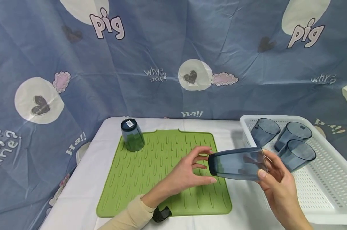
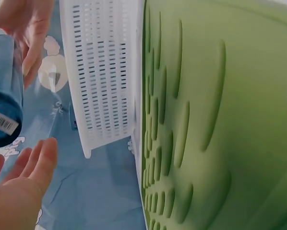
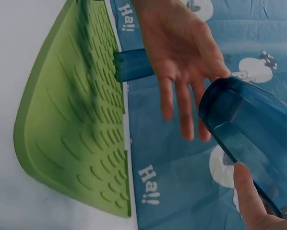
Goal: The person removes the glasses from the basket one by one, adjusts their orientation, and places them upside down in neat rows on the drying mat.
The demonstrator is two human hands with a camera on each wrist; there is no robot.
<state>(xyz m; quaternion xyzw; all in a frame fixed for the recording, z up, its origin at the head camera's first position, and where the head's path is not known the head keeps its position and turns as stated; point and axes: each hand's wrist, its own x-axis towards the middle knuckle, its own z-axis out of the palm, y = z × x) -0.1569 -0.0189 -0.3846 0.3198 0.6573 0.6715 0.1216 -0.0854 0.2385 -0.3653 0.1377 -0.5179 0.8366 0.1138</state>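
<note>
A blue-tinted drinking glass is held on its side in the air, its base pointing left. My right hand grips it near the rim, thumb on the near side. Around the base, my left hand is spread with the fingers extended; in the left wrist view a gap shows between those fingers and the glass. A barcode label is on the base. Below the left hand lies a green ridged mat. A similar glass stands upside down on the mat's far left corner.
To the right stands a white perforated plastic basket. Three blue-tinted glasses lean inside it, including the nearest one, rims up. A white cloth covers the table, and a blue printed curtain hangs behind.
</note>
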